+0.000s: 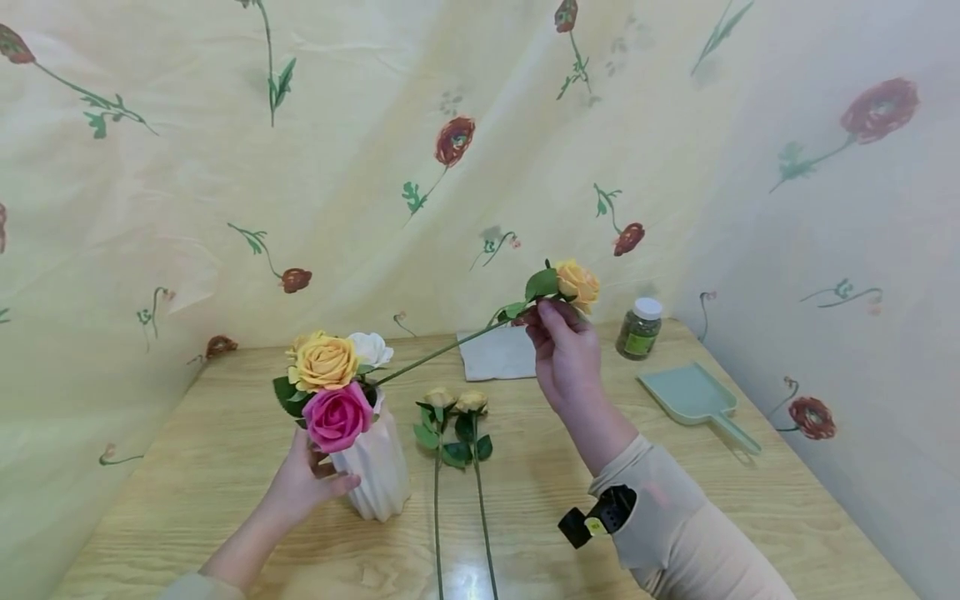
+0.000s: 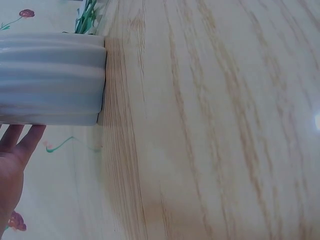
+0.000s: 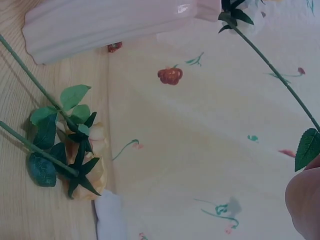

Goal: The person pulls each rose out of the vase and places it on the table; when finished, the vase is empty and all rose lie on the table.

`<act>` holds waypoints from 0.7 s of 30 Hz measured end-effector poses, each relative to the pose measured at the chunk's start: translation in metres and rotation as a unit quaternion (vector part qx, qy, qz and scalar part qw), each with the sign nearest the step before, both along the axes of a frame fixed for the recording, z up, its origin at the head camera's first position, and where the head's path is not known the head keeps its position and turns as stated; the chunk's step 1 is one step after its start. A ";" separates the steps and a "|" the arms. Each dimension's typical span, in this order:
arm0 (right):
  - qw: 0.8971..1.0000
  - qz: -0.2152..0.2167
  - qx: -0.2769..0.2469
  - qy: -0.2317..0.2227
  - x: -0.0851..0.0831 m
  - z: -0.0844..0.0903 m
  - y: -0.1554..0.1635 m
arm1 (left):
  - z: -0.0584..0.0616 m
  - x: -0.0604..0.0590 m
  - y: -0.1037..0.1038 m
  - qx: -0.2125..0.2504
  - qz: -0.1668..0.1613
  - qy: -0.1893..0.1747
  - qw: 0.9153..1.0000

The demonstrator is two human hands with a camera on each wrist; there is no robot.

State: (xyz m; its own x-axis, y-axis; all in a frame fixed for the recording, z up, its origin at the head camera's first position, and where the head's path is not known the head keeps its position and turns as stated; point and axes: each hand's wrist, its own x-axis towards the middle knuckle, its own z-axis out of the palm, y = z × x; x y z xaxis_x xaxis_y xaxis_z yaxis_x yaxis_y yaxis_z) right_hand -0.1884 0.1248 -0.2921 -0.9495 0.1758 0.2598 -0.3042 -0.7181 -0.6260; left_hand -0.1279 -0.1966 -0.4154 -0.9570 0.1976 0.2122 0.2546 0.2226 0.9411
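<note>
Toward the left edge of the bench [image 1: 172,450], the left hand [image 1: 303,479] grips a vase [image 1: 375,471]; the right hand [image 1: 566,358] pinches a yellow rose [image 1: 576,283] aloft. Only the head view shows its petals [image 1: 582,290] and a jar [image 1: 639,332] by the far right corner.

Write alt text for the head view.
The right hand holds a yellow rose, its stem slanting to a white vase of mixed flowers; the left hand holds the vase. Two pale roses lie on the table, with a jar and dustpan at right.
</note>
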 end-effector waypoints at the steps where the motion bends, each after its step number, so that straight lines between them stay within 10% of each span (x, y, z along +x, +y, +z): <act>1: 1.000 -0.004 -0.005 -0.005 -0.001 -0.001 0.002 | 0.000 0.000 0.000 0.000 -0.002 0.005 1.000; 21: 0.995 -0.049 0.006 -0.082 -0.019 -0.040 0.032 | -0.002 0.000 0.001 0.002 -0.004 0.008 1.000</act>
State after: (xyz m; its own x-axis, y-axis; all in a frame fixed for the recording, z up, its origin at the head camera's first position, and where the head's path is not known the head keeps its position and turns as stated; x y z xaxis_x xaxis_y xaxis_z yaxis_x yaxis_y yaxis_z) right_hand -0.2073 0.1570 -0.3324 -0.9581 0.2668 0.1043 -0.2643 -0.6831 -0.6808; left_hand -0.1281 -0.1959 -0.4170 -0.9517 0.2048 0.2289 0.2722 0.2168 0.9375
